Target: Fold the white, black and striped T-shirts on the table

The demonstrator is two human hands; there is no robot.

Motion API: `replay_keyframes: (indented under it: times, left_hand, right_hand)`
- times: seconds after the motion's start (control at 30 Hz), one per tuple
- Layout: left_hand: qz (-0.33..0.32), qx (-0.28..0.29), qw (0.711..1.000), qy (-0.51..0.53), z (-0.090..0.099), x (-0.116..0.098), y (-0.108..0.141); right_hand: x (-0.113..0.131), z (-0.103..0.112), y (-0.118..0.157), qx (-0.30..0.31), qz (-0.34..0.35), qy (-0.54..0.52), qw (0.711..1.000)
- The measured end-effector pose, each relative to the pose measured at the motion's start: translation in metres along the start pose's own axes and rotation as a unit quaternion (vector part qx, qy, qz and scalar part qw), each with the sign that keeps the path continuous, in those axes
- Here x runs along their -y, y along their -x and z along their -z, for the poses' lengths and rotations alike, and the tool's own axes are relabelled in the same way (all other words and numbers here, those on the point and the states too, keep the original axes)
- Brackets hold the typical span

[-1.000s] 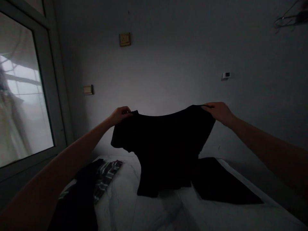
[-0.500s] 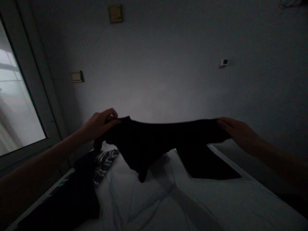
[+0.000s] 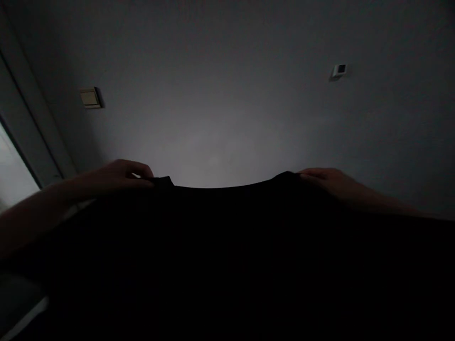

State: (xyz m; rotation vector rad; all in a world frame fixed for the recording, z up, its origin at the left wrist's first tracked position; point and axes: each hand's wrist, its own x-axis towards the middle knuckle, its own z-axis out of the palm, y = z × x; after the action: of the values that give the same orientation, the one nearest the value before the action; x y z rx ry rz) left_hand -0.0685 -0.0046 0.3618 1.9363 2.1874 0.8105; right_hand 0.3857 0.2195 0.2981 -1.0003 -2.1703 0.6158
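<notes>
A black shirt (image 3: 227,255) hangs spread out in front of me and fills the lower part of the view. Its neckline dips in a shallow curve between my hands. Up at the left shoulder, my left hand (image 3: 122,175) pinches the cloth between thumb and fingers. The opposite shoulder is gripped by my right hand (image 3: 325,182), its fingers closed on the fabric. The cloth is too dark for seams or prints to show. Whatever lies behind it is mostly hidden.
Behind the shirt rises a grey wall (image 3: 220,94). It carries a light switch (image 3: 90,97) at the left and a small white device (image 3: 340,70) at the right. A framed door or window (image 3: 31,109) stands at the far left.
The shirt was bunched into a band above the white surface; now it hangs open and covers that surface. My hands have come closer together, and the view has tilted and shifted.
</notes>
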Motion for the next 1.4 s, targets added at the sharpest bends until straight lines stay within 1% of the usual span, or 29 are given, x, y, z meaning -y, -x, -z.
replay_keyframes:
  times: [0.03, 0.07, 0.1, 0.13, 0.2, 0.27, 0.3, 0.37, 0.43, 0.5, 0.57, 0.63, 0.73, 0.83, 0.93, 1.07, 1.2, 1.3, 1.37, 1.4]
  left_hand:
    - [-0.001, 0.062, 0.998, -0.012, -0.023, 0.014, -0.014]
    - [-0.006, 0.113, 0.993, -0.017, -0.049, 0.032, -0.027]
    - [-0.012, 0.128, 0.992, -0.014, -0.076, 0.054, -0.039]
    - [-0.021, 0.131, 0.991, -0.011, -0.104, 0.078, -0.050]
    - [-0.031, 0.122, 0.992, -0.027, -0.158, 0.127, -0.070]
    - [-0.023, 0.117, 0.989, -0.085, -0.206, 0.167, -0.086]
    - [-0.013, 0.117, 0.985, -0.124, -0.226, 0.182, -0.093]
    - [0.012, 0.118, 0.974, -0.192, -0.261, 0.205, -0.106]
    - [0.030, 0.119, 0.966, -0.226, -0.286, 0.219, -0.120]
    - [0.038, 0.122, 0.964, -0.234, -0.304, 0.229, -0.135]
    - [0.039, 0.118, 0.964, -0.235, -0.315, 0.238, -0.153]
    - [0.033, 0.111, 0.963, -0.243, -0.321, 0.244, -0.170]
    - [0.024, 0.102, 0.958, -0.268, -0.329, 0.246, -0.190]
    - [0.027, 0.089, 0.953, -0.288, -0.339, 0.241, -0.198]
    - [0.037, 0.071, 0.952, -0.296, -0.348, 0.231, -0.193]
    - [0.055, 0.039, 0.949, -0.308, -0.350, 0.213, -0.176]
    - [0.068, 0.015, 0.946, -0.316, -0.340, 0.188, -0.147]
    - [0.081, 0.007, 0.949, -0.303, -0.329, 0.165, -0.111]
    - [0.111, -0.001, 0.951, -0.287, -0.320, 0.153, -0.075]
    - [0.128, -0.003, 0.952, -0.279, -0.316, 0.148, -0.053]
  right_hand:
    - [-0.021, -0.026, -0.012, 0.039, 0.002, -0.018, 0.999]
    - [-0.045, -0.054, -0.023, 0.063, 0.003, -0.041, 0.997]
    - [-0.070, -0.083, -0.033, 0.076, 0.006, -0.056, 0.996]
    - [-0.095, -0.112, -0.043, 0.086, 0.012, -0.058, 0.995]
    - [-0.143, -0.167, -0.059, 0.085, 0.008, -0.042, 0.995]
    - [-0.183, -0.214, -0.072, 0.082, -0.002, -0.014, 0.997]
    - [-0.199, -0.232, -0.078, 0.081, -0.007, 0.000, 0.997]
    - [-0.224, -0.261, -0.090, 0.083, -0.013, 0.033, 0.996]
    - [-0.240, -0.280, -0.102, 0.085, -0.021, 0.076, 0.993]
    - [-0.248, -0.290, -0.116, 0.087, -0.033, 0.129, 0.987]
    - [-0.252, -0.296, -0.129, 0.086, -0.047, 0.181, 0.979]
    - [-0.253, -0.299, -0.143, 0.083, -0.058, 0.222, 0.970]
    - [-0.249, -0.305, -0.159, 0.083, -0.071, 0.268, 0.957]
    - [-0.243, -0.310, -0.166, 0.093, -0.081, 0.317, 0.940]
    - [-0.235, -0.312, -0.165, 0.107, -0.091, 0.338, 0.930]
    - [-0.214, -0.306, -0.150, 0.110, -0.095, 0.354, 0.924]
    - [-0.183, -0.292, -0.120, 0.099, -0.096, 0.363, 0.921]
    - [-0.162, -0.277, -0.080, 0.097, -0.080, 0.341, 0.931]
    - [-0.154, -0.264, -0.041, 0.100, -0.057, 0.312, 0.943]
    - [-0.151, -0.256, -0.016, 0.102, -0.045, 0.297, 0.948]
